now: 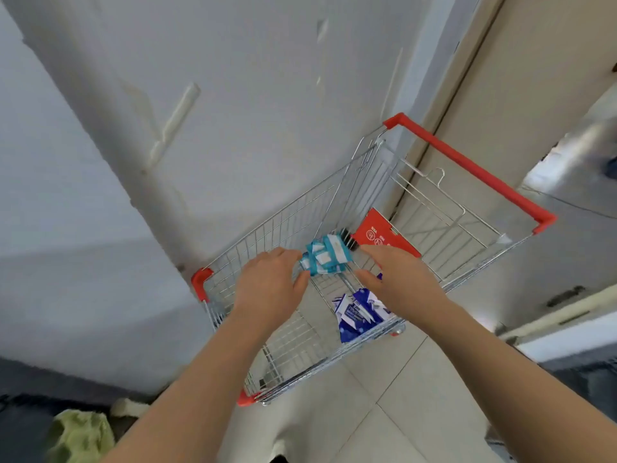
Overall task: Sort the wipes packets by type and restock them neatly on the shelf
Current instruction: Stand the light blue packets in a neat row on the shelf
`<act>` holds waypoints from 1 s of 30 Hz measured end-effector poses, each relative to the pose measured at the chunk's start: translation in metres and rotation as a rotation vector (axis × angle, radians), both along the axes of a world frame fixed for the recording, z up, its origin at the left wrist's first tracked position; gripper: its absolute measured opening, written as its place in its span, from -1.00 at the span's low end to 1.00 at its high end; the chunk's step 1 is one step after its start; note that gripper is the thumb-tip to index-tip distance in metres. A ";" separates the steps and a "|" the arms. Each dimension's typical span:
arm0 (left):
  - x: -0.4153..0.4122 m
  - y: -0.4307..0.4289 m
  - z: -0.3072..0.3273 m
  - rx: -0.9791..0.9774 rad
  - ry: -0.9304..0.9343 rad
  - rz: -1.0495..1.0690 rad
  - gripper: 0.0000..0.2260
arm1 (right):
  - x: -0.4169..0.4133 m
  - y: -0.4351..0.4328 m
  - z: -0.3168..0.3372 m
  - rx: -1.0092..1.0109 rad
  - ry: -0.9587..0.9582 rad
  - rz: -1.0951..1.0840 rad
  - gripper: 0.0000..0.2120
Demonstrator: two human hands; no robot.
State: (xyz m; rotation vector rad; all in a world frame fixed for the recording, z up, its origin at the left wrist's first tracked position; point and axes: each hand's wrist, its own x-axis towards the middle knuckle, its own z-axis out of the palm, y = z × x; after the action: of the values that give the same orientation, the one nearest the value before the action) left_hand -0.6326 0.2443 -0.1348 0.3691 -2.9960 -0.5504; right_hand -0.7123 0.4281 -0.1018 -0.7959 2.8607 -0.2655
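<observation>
Left hand (270,282): pinches wipes bundle (325,257) at its left end.
Wipes bundle: light blue and white, above cart (267,233).
Right hand (395,279): fingers spread beside its right end.

Nothing is legible; the red placard (384,238) in the cart (467,162) carries white round symbols and tiny unreadable print; print on light-blue packets (325,257) and dark-blue packets (354,315) is blurred

Cart (300,208): on the floor (384,412), with the wall (200,128) to its left and behind it.
Packet bundle (325,259): above the cart's basket, between left grip (270,285) and right grip (397,282).
Loose packets (354,312): in the basket, below the right grip.
Cloth (80,436): left of the cart, nearer the person.
</observation>
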 end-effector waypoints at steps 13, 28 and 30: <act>-0.209 0.001 -0.139 0.165 -0.219 0.256 -0.67 | -0.258 -0.003 -0.181 -0.052 -0.197 0.133 -0.63; -0.349 -0.014 -0.399 0.508 -0.329 0.405 -0.62 | -0.375 -0.042 -0.436 -0.124 -0.571 0.098 -0.53; -0.357 -0.015 -0.419 0.529 -0.319 0.412 -0.60 | -0.377 -0.046 -0.455 -0.156 -0.593 0.073 -0.54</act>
State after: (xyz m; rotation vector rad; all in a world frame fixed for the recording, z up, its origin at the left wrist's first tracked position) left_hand -0.9894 0.2295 -0.5540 1.1722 -2.8625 -1.3319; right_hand -1.0895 0.3822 -0.5572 -0.6986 2.2700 -0.6059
